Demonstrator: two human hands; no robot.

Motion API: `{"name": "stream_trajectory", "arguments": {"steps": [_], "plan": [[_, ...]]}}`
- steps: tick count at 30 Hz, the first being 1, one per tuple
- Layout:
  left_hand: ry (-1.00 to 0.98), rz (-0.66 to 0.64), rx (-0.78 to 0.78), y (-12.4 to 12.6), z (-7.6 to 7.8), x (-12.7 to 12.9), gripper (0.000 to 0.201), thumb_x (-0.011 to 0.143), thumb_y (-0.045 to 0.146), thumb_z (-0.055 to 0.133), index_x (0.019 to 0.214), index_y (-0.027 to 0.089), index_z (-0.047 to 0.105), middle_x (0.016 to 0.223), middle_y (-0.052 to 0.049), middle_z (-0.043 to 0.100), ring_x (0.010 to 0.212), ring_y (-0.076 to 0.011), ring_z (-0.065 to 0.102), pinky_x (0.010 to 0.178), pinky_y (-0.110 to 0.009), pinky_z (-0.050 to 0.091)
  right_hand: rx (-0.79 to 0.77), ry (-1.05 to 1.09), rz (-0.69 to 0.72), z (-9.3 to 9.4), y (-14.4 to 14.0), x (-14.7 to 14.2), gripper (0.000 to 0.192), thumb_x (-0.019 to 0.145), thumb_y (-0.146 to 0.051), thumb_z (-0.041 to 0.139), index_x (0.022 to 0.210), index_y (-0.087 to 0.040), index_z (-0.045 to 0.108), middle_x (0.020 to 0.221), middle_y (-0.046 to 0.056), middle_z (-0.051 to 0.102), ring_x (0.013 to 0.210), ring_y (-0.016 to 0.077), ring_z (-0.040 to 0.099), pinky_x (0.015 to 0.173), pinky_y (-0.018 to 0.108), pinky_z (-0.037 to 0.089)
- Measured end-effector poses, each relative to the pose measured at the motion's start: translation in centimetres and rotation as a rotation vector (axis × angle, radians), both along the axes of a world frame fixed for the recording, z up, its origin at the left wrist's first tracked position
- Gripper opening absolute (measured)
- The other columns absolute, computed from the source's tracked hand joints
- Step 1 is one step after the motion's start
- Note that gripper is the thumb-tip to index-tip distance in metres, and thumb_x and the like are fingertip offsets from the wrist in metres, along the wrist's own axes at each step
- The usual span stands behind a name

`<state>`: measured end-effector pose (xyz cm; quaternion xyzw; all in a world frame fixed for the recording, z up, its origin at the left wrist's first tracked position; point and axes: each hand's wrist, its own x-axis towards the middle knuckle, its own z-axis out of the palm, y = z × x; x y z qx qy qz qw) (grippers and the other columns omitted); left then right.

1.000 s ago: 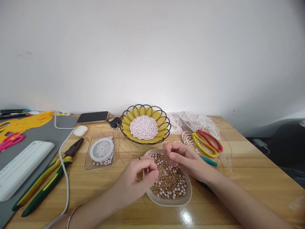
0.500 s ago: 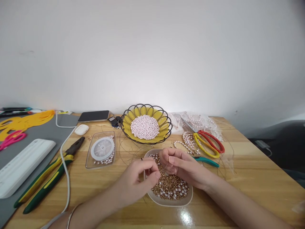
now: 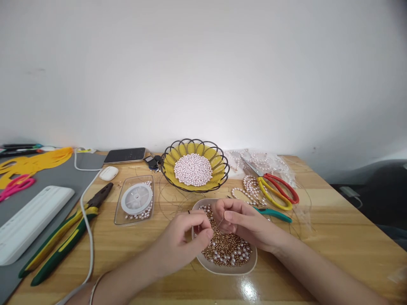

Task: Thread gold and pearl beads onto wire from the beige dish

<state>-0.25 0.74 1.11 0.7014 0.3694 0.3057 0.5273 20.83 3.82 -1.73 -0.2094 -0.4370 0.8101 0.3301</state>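
Observation:
Both hands hover over a pale bowl (image 3: 219,270) of small gold beads (image 3: 229,242) mixed with larger pearl beads (image 3: 233,258). My left hand (image 3: 187,237), at the bowl's left side, has thumb and forefinger pinched together; what lies between them is too small to make out. My right hand (image 3: 246,220), above the bowl's right part, is closed in a pinch on a fine thread (image 3: 221,221) with a tiny gold spot at the fingertips. Its far end is hard to follow. Teal-handled pliers (image 3: 275,214) lie just behind the right hand.
A yellow basket (image 3: 219,169) of pink pearls stands behind the bowl. Left are a clear box with a thread spool (image 3: 136,199), large pliers (image 3: 68,233), a cable, a phone (image 3: 125,155) and a white power strip (image 3: 34,224). Scissors (image 3: 280,190) and pearl strands (image 3: 252,188) lie right.
My right hand has shifted very slightly, and the thread at its fingertips shows a little more clearly. The phone screen now shows faint marks. My left hand has barely moved.

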Motion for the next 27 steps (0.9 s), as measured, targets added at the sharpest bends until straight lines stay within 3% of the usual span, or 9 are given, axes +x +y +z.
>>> {"name": "stream_trajectory", "arguments": {"steps": [27], "plan": [[0.008, -0.003, -0.007, -0.04, 0.1, 0.05, 0.025, 0.093, 0.024, 0.05, 0.069, 0.02, 0.047, 0.068, 0.002, 0.05, 0.07, -0.0161, 0.047, 0.068, -0.028, 0.035, -0.002, -0.027, -0.007, -0.21, -0.16, 0.12, 0.034, 0.086, -0.042, 0.08, 0.079, -0.018, 0.057, 0.065, -0.007, 0.042, 0.057, 0.0096, 0.03, 0.055, 0.026, 0.02]]}}
